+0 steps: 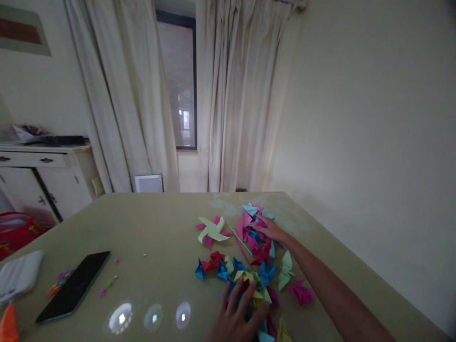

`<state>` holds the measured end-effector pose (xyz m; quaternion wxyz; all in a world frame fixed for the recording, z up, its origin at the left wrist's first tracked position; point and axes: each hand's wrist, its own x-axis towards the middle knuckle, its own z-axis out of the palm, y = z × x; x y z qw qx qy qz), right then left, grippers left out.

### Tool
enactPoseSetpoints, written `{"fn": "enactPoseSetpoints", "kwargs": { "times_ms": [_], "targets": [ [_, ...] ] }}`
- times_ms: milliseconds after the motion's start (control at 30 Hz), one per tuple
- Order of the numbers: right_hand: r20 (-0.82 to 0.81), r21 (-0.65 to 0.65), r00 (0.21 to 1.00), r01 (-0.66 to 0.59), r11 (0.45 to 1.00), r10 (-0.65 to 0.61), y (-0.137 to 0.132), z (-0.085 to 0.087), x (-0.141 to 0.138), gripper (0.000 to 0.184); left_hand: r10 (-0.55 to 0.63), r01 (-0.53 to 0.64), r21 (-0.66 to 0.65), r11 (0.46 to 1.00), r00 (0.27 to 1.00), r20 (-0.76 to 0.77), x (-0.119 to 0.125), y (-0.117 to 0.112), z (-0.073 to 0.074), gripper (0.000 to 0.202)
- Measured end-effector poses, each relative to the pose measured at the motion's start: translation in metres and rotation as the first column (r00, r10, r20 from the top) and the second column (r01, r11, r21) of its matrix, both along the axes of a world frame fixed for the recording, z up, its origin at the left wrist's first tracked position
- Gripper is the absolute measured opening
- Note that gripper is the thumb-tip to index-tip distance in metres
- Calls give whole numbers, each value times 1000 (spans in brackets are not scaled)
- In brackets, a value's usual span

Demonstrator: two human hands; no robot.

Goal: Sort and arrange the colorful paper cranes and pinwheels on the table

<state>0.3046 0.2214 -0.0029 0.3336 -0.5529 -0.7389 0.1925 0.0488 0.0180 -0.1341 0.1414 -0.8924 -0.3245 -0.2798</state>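
Observation:
A pile of folded paper pieces (267, 274) in blue, red, pink, yellow and pale green spreads over the right half of the table. My left hand (238, 311) lies on its near part, fingers spread over yellow and dark red pieces. Stretched farther out, my right hand (270, 229) touches pink and blue folded paper (245, 225) at the pile's far end, its fingers apart and partly hard to make out. Left of that hand lies a pale green and pink paper pinwheel (213, 231), with thin sticks (241, 242) beside it. A magenta folded piece (301, 291) sits under my right forearm's left side.
On the table's left are a black phone (74, 286), a white case-like object (20, 275), colourful bands (63, 277), small beads (110, 282) and an orange object (9, 324). A white cabinet (76, 164) stands beyond the left edge; a wall (374, 142) runs along the right.

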Motion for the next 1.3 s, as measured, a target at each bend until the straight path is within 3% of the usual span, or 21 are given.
{"fn": "enactPoseSetpoints", "kwargs": {
  "times_ms": [167,333,433,533,600,700,767,800,867,933,1033,1167,1300],
  "targets": [
    [73,-199,958,-258,945,277,13,9,-47,84,-2,1,70,998,1000,5,39,15,3,78],
    [81,-278,878,-436,856,473,4,28,-77,87,-87,87,-106,991,996,6,56,33,29,100],
    [68,-228,883,-439,869,464,-17,46,-61,94,-142,138,-237,962,990,-2,45,36,55,113],
    [41,-57,972,-228,972,230,-64,53,-20,80,-152,167,-359,919,986,67,21,41,90,104],
    [88,75,996,-17,997,10,-110,40,9,73,-53,111,-427,897,988,145,2,55,114,92],
    [309,155,949,19,988,-67,-185,-8,37,82,216,-104,-450,887,954,206,-20,98,141,60],
    [432,277,896,-19,961,-106,-224,-48,40,97,417,-304,-454,838,892,172,-28,135,150,56],
    [489,319,857,-3,948,-163,-237,-67,37,89,510,-398,-468,789,849,137,-29,153,151,58],
    [572,369,786,9,929,-235,-250,-93,30,81,560,-472,-520,712,828,15,-28,185,148,67],
    [609,318,768,-11,948,-196,-249,-101,24,86,496,-451,-583,676,863,-92,-24,205,141,73],
    [583,119,801,84,989,-139,-232,-81,23,107,336,-372,-659,653,923,-188,-23,215,129,77],
    [509,-141,849,246,959,-143,-195,-43,32,108,192,-288,-690,665,958,-215,-36,200,120,67],
    [436,-180,884,270,946,-170,-143,-32,31,96,158,-259,-692,673,965,-208,-58,168,112,60]
  ]
}}
